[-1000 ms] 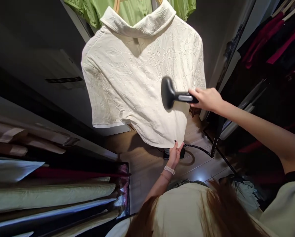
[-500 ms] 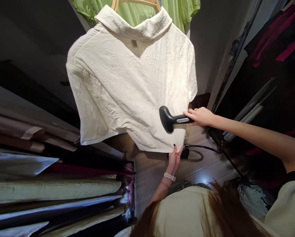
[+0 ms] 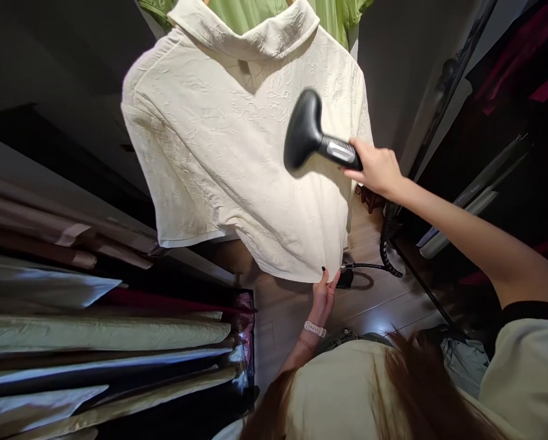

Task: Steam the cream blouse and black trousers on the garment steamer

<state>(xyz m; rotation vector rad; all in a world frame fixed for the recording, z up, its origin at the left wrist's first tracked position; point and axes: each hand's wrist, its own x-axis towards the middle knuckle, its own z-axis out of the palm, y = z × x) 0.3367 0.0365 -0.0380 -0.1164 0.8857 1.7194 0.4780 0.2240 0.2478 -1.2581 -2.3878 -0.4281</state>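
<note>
A cream short-sleeved shirt [image 3: 237, 146] with a raised floral pattern hangs in front of me, its collar at the top. My left hand [image 3: 323, 293], with a pale watch on the wrist, pinches the shirt's lower hem and pulls the cloth down. Closed round the handle of a black garment steamer head [image 3: 304, 131] is my right hand [image 3: 377, 165]. The steamer head is in front of the shirt's right half; whether it touches the cloth I cannot tell. Its black hose [image 3: 386, 244] hangs below my right forearm.
Behind the shirt hangs a green garment [image 3: 333, 27]. Several folded or hanging clothes [image 3: 118, 330] fill a rack at the left. More dark and magenta clothes [image 3: 517, 67] hang at the right. Grey cloth [image 3: 464, 360] lies low at the right, near the tiled floor [image 3: 370, 311].
My right hand has raised the steamer head from the shirt's lower right to its upper middle, and the head looks nearer to me. My left hand stays at the hem.
</note>
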